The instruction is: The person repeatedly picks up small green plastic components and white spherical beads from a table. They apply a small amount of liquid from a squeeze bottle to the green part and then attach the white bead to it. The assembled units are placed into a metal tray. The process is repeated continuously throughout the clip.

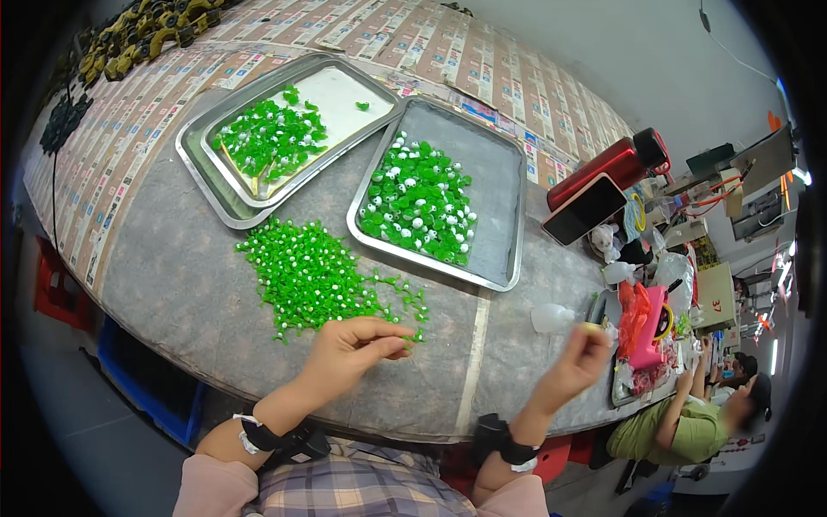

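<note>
Pile (310, 276) of small green-and-white pieces lies at eleven o'clock from the left hand (357, 349), whose thumb and forefinger close beside a green piece (419, 337) toward three o'clock, whether gripping it I cannot tell; each looks light, slightly springy and slick, so best nipped by its slim green part. Farther off at three o'clock, the right hand (573, 364) bunches its fingertips, blur hiding what they hold, if anything.

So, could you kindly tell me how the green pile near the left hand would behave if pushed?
The pile would probably spread, since its pieces lie loose on the table. Being tiny, each piece is likely light.
</note>
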Demonstrator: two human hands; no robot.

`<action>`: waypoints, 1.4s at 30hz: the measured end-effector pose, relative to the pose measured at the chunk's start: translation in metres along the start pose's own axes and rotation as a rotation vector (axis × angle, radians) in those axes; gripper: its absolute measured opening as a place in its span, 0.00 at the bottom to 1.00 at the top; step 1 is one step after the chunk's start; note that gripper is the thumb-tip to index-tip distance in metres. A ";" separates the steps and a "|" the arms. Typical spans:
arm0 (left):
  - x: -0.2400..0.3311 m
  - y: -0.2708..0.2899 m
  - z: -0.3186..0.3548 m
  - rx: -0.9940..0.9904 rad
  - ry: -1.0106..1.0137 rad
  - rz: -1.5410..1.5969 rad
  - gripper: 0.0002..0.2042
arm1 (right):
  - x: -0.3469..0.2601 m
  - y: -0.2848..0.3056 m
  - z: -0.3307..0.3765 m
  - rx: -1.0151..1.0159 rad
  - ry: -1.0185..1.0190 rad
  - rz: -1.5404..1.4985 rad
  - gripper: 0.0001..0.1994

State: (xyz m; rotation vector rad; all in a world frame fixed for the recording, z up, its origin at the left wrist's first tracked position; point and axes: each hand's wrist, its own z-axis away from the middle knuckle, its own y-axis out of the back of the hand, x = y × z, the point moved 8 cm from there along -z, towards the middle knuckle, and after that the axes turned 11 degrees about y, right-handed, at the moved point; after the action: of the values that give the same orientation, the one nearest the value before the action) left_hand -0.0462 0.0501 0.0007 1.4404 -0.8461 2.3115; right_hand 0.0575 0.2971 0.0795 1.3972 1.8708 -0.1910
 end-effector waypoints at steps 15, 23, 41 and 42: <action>-0.034 0.004 -0.009 -0.069 0.228 0.406 0.08 | -0.006 -0.027 -0.003 -0.172 -0.201 -0.480 0.23; -0.032 0.006 -0.008 -0.058 0.210 0.478 0.03 | -0.084 -0.044 -0.004 0.060 -0.067 -0.444 0.34; -0.032 0.002 -0.007 -0.139 0.225 0.511 0.04 | -0.105 -0.083 0.021 -0.171 0.303 -0.503 0.25; -0.032 0.002 -0.007 -0.140 0.225 0.511 0.04 | -0.107 -0.084 0.020 -0.176 0.322 -0.497 0.25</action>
State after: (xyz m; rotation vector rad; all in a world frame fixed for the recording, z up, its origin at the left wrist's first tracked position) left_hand -0.0371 0.0550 -0.0306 0.9605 -1.4003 2.6347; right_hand 0.0046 0.1737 0.1090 0.8611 2.4184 -0.0432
